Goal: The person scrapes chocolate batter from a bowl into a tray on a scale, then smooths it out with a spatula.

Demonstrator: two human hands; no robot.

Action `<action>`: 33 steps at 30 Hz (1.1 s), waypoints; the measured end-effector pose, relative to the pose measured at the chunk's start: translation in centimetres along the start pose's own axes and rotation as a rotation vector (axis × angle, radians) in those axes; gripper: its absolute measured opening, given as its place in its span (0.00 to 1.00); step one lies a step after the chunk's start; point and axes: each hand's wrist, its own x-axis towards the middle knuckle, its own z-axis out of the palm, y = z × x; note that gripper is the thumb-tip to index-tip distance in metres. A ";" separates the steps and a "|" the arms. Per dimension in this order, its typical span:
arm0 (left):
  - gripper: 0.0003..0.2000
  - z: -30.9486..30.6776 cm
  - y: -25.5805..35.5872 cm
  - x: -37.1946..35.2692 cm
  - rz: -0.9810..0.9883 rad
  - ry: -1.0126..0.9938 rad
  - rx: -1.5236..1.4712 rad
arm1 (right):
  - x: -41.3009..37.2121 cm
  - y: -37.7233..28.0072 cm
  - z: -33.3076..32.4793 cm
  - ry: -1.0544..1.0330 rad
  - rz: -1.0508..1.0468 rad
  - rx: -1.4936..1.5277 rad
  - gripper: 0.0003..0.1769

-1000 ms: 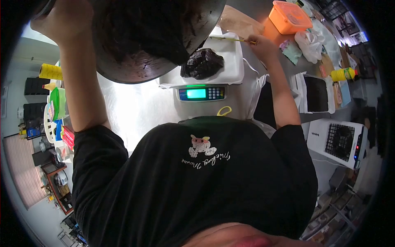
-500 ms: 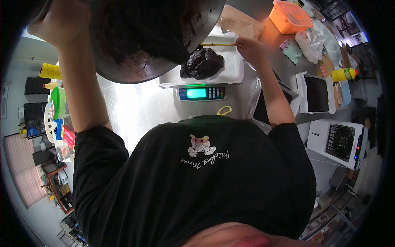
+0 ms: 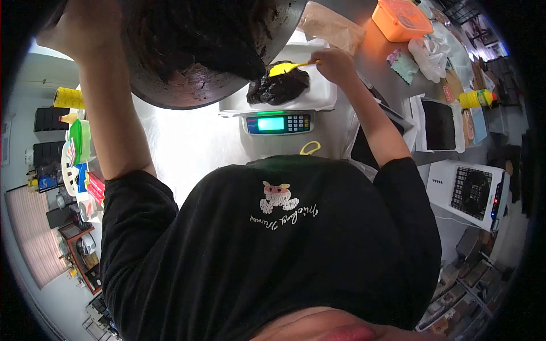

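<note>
My left hand [image 3: 85,28] is closed around the handle side of a large metal wok [image 3: 187,94], held tilted at the upper left. Thick dark paste [image 3: 193,40] coats its inside and reaches over the lower right rim. Below that rim, a dark lump of paste [image 3: 278,91] lies in a white-lined tray [image 3: 324,94] on a digital scale [image 3: 277,123] with a lit green display. In my right hand [image 3: 336,63] is a yellow spatula [image 3: 282,69], its blade flat against or just above the lump by the rim. The wok's far side is cut off by the frame.
Yellow-handled scissors [image 3: 310,148] lie in front of the scale. On the right are a lined tray of dark paste [image 3: 439,126], a plastic bag [image 3: 429,58] and an orange container [image 3: 401,20]. A brown bag [image 3: 333,27] lies behind the tray.
The spatula has turned from edge-on to showing its broad yellow blade, and it has moved slightly down and left onto the paste. The wok has shifted slightly up and left.
</note>
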 end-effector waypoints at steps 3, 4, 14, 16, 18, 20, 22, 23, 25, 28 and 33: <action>0.14 -0.5 0.1 -0.1 -0.135 -0.020 -0.064 | -0.1 0.2 0.0 -0.071 0.004 -0.063 0.10; 0.14 -0.6 -0.1 0.0 -0.101 -0.006 -0.033 | -0.1 -0.2 -0.4 -0.093 0.023 -0.082 0.10; 0.09 -0.7 2.0 -0.9 -0.118 -0.130 0.626 | -2.1 3.0 -5.1 -0.042 0.182 0.032 0.10; 0.11 -0.2 2.5 -0.9 -0.054 -0.160 0.866 | -2.5 3.2 -5.2 -0.043 0.176 0.081 0.10; 0.15 0.0 2.8 -0.7 0.017 -0.188 1.104 | -2.8 2.5 -5.4 0.029 0.193 0.149 0.09; 0.14 -1.2 1.3 -0.3 0.231 -0.278 0.728 | -2.8 1.8 -5.9 0.117 0.203 0.213 0.09; 0.12 -0.6 -1.0 0.0 0.372 -0.014 0.604 | -1.6 1.3 -6.3 0.242 0.117 0.255 0.09; 0.09 -1.7 -0.7 0.5 0.927 -0.243 0.776 | -0.3 1.8 -6.2 0.322 0.004 0.215 0.08; 0.09 -2.0 -2.7 0.2 -0.108 -0.160 -0.301 | 3.9 0.6 -9.4 0.488 -0.071 0.194 0.09; 0.09 0.0 -1.5 -0.9 -0.166 0.010 -0.201 | 7.8 -0.8 -13.5 0.628 -0.151 0.128 0.10; 0.08 0.9 -0.3 -1.3 -0.161 -0.078 -0.211 | 11.3 -5.7 -20.5 0.868 -0.379 0.140 0.04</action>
